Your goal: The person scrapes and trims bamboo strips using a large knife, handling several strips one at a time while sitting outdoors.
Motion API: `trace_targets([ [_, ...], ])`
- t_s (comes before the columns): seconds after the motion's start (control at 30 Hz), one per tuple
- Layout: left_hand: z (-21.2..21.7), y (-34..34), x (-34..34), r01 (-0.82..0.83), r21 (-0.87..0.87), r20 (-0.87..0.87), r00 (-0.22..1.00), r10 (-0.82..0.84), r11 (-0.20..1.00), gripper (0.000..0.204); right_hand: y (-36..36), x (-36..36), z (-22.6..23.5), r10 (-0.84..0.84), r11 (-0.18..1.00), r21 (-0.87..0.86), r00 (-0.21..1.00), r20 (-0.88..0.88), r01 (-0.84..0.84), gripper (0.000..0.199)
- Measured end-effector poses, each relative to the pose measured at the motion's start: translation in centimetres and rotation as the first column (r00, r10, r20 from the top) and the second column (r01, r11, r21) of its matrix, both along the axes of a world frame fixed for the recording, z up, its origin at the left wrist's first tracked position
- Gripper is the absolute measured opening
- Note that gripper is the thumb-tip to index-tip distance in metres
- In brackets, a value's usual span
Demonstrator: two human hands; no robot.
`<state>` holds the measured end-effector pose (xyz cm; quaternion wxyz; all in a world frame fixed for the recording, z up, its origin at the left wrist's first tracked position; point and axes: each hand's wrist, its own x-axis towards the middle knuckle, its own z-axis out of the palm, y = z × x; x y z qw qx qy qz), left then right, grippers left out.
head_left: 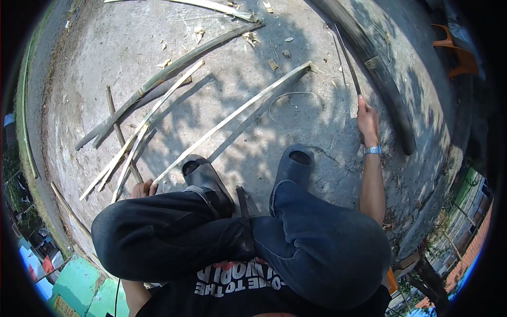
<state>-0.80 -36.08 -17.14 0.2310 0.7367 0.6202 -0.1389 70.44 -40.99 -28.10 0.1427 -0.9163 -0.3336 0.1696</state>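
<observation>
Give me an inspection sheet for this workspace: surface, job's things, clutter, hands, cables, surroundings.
Surface: cracked concrete slab, dappled with shade.
Job's things: long split bamboo strip running from the left hand toward upper right; long dark blade in the right hand.
Clutter: more bamboo strips, a green split culm, a dark bamboo pole, shavings.
Hands: left hand at the strip's near end, grip partly hidden by the knee; right hand closed on the blade's handle.
Cables: thin wire loop.
Surroundings: orange chair, grass edge.
</observation>
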Motion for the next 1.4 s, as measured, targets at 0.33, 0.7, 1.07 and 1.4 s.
trace_targets([
  [0.33,-1.7,-0.4,-3.4,-0.055,-0.172,-0.043,0.998,0.048,0.984,0.038,-2.1,-10.0,3.5,0.461,0.879,0.088,0.882,0.096,-0.469,0.056],
  [0.7,1.4,0.3,-0.4,0.023,-0.034,-0.032,0.999,-0.024,0.999,0.040,0.1,-9.6,3.5,0.562,0.819,0.047,0.817,0.127,-0.571,0.054],
  [1.07,1.4,1.0,-0.1,-0.075,-0.140,-0.032,0.997,0.071,0.987,0.037,-0.1,-8.3,7.2,0.562,0.820,0.036,0.815,0.144,-0.571,0.054],
  [1.4,1.5,2.4,-0.5,0.057,-0.009,-0.014,0.998,-0.057,0.998,0.032,2.0,-8.3,6.4,0.553,0.813,0.098,0.814,0.178,-0.574,0.055],
])
